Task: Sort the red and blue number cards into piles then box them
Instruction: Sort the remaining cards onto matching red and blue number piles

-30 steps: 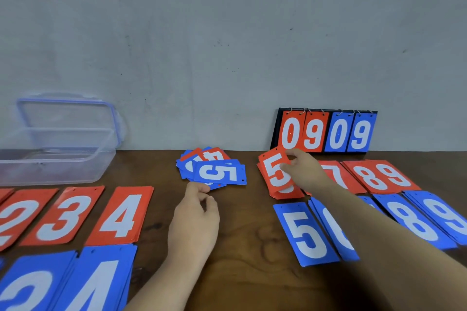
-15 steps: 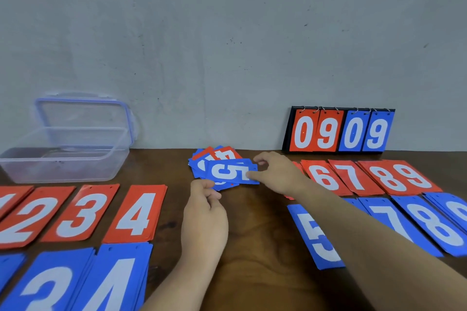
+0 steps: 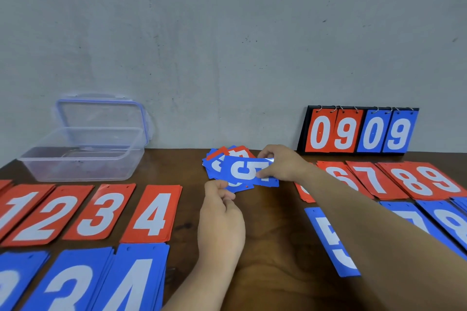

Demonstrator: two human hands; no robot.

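- Head view: the right hand [image 3: 280, 164] has its grip pinched on the blue 5 card [image 3: 242, 169] atop the mixed heap [image 3: 214, 159], likely bound for the blue 5 pile [image 3: 331, 240].
- The left hand [image 3: 219, 219] has its grip pinched on the heap's near edge, apparently to steady it.

This is looking like a plain indoor room, its kind not telling further: a dark wooden counter [image 3: 265, 247] is butting against a bare, scuffed grey wall [image 3: 227, 45], a flip scoreboard [image 3: 358, 131] is leaning on that wall, and a clear plastic box [image 3: 83, 169] is sitting open on the counter.
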